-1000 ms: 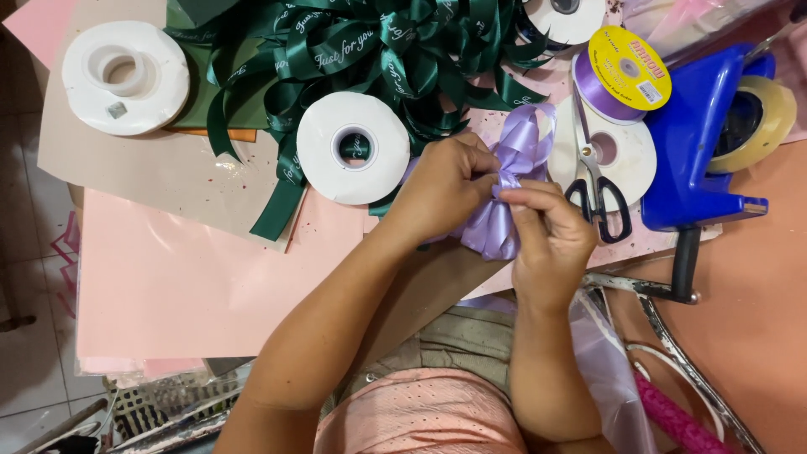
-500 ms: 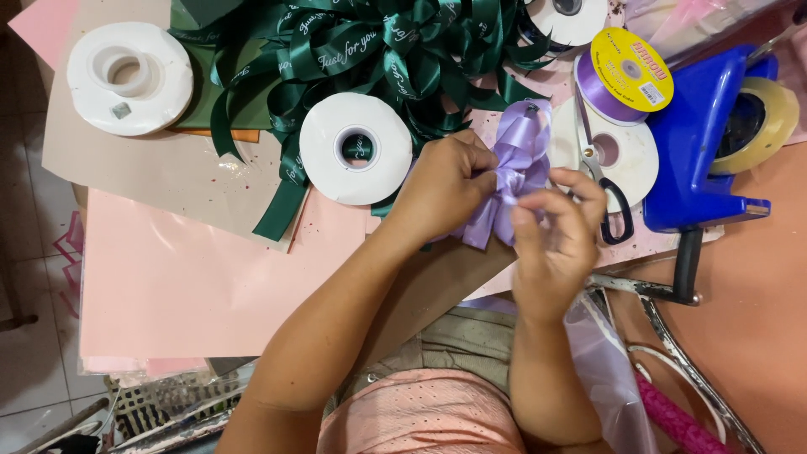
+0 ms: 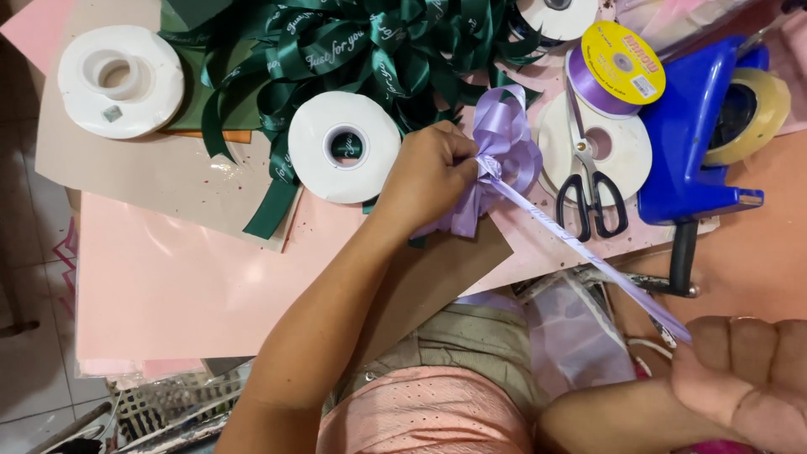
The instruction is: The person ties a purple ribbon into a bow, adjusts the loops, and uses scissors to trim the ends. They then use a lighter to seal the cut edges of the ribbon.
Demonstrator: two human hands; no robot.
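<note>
A desk (image 3: pixel 748 244) covered with pink paper sheets (image 3: pixel 168 286) and a brown card sheet (image 3: pixel 109 181) carries everything here. At the top middle lies a heap of dark green printed ribbon (image 3: pixel 353 50), one tail running down over the card. A blue tape dispenser (image 3: pixel 689 134) stands at the right with a roll of clear tape (image 3: pixel 756 118) in it. Three white ribbon spools show fully: one at the upper left (image 3: pixel 120 80), one (image 3: pixel 343 147) just left of the left hand, and one (image 3: pixel 626 160) under the black-handled scissors (image 3: pixel 593 181). A lilac ribbon spool with a yellow label (image 3: pixel 618 71) sits above the scissors.

The lilac ribbon bow (image 3: pixel 500 155) is held over the desk's middle, between the white spool and the scissors. The left hand (image 3: pixel 429 176) grips it, fingers (image 3: pixel 458 164) pressed together and pinching the bow's knotted centre. From that centre a lilac ribbon strand (image 3: pixel 580 248) runs taut and diagonal down to the right hand (image 3: pixel 744 374) at the lower right corner. That hand's fingers lie close side by side and the strand ends at their edge, but whether they pinch it I cannot tell, as the grip is hidden.
</note>
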